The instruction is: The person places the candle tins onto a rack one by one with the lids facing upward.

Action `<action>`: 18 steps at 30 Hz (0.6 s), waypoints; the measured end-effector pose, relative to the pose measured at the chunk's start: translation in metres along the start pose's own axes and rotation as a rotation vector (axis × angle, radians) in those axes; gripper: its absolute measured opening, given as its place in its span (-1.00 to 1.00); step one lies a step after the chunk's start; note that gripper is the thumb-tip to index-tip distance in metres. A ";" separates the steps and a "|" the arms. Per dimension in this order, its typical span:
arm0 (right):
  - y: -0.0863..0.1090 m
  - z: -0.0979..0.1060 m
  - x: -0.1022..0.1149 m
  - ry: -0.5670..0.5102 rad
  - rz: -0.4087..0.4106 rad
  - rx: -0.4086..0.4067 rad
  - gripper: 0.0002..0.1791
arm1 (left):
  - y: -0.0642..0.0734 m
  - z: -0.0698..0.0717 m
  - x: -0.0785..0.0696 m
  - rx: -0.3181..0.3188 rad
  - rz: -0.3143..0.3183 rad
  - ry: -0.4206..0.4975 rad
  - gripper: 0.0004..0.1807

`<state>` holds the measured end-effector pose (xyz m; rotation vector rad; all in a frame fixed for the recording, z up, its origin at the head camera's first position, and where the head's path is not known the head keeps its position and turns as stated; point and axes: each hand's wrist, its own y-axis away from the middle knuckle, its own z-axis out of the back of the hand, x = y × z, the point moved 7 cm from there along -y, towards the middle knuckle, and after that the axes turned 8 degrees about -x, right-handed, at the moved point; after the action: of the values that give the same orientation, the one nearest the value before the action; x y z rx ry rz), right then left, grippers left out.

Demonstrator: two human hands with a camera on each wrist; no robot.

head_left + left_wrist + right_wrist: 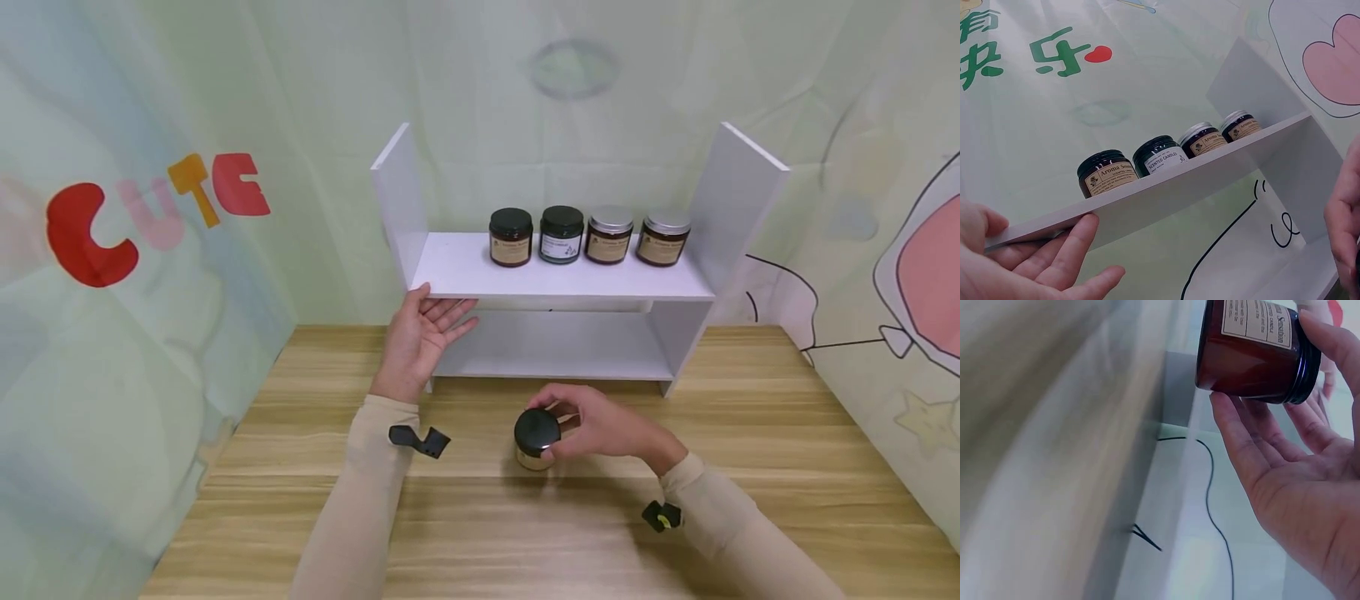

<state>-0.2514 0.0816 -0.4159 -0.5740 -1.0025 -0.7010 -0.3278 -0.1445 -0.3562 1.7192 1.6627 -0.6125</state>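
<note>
My right hand (600, 421) grips a scented candle jar (534, 458) of amber glass with a black lid (537, 430) and a tan label. In the right wrist view, thumb and fingers span the jar (1247, 362), which is close over the table. My left hand (420, 342) holds the front left corner of the white shelf (457, 279), thumb at the board's upper edge and fingers underneath. On that upper board stand several candle jars in a row: two with black lids (511, 237) to the left, two with silver lids (663, 239) to the right.
Beneath the upper board is a lower board (555, 342), between the shelf's side panels (738, 200). The unit stands at the back of a wood-grain table (465, 533). Printed cloth (315, 125) hangs behind and at both sides.
</note>
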 end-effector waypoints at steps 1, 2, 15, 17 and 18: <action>-0.002 0.002 0.002 0.005 -0.002 0.002 -0.41 | 0.000 0.000 0.000 -0.002 0.002 0.001 -0.67; -0.003 0.003 0.005 0.010 -0.003 0.001 -0.40 | -0.001 0.000 0.000 -0.003 0.002 -0.002 -0.66; -0.018 0.018 0.028 0.025 -0.041 0.046 -0.37 | -0.003 0.003 0.002 -0.013 0.004 0.004 -0.65; -0.020 0.021 0.032 0.020 -0.047 0.047 -0.36 | -0.003 0.002 0.002 -0.011 0.000 0.005 -0.65; -0.021 0.023 0.035 0.020 -0.045 0.046 -0.36 | -0.003 0.001 0.002 -0.008 -0.001 0.005 -0.65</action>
<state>-0.2679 0.0753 -0.3725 -0.5047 -1.0131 -0.7209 -0.3304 -0.1444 -0.3586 1.7152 1.6679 -0.6016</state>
